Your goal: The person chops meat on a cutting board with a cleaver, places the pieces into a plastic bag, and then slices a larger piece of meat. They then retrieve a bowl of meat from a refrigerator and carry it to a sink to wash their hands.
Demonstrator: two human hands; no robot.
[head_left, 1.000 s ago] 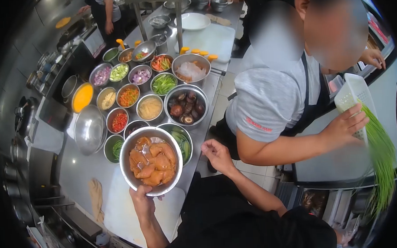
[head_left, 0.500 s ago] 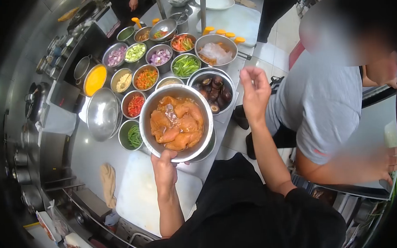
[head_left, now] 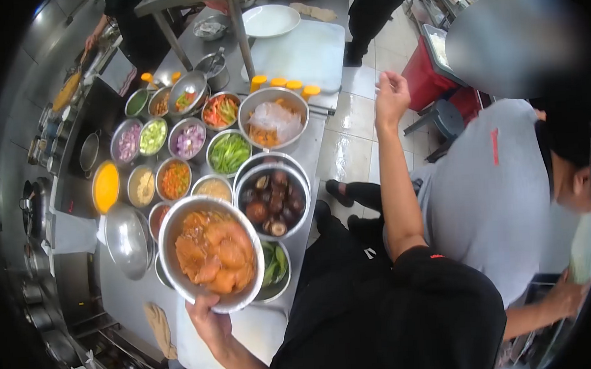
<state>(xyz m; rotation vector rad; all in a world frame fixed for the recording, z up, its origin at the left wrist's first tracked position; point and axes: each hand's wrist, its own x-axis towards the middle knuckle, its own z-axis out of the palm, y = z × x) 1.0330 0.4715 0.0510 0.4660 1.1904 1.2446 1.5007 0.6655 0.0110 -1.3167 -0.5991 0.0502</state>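
My left hand point(head_left: 211, 323) grips the near rim of a metal bowl and holds it up above the counter. Several orange-brown pieces of marinated raw meat point(head_left: 216, 254) lie in the bowl point(head_left: 169, 272). Raised over the floor to the right is my right hand point(head_left: 392, 101), its fingers loosely bent and nothing visible in them. Just beyond the held bowl stands a metal bowl of dark mushrooms point(head_left: 276, 202). A container of green leaves point(head_left: 272, 263) is partly hidden behind the held bowl.
Several metal tubs of cut vegetables point(head_left: 188, 142) crowd the counter. A white cutting board point(head_left: 266, 337) lies near me, beside a tan cloth point(head_left: 159, 329). Close on my right, a person in a grey shirt point(head_left: 480, 189) bends over. A red bin point(head_left: 423, 77) stands farther back.
My view has shifted, so the counter appears farther left. The held bowl now sits lower left and covers more of the small tubs. My right hand stays raised, farther from the mushrooms.
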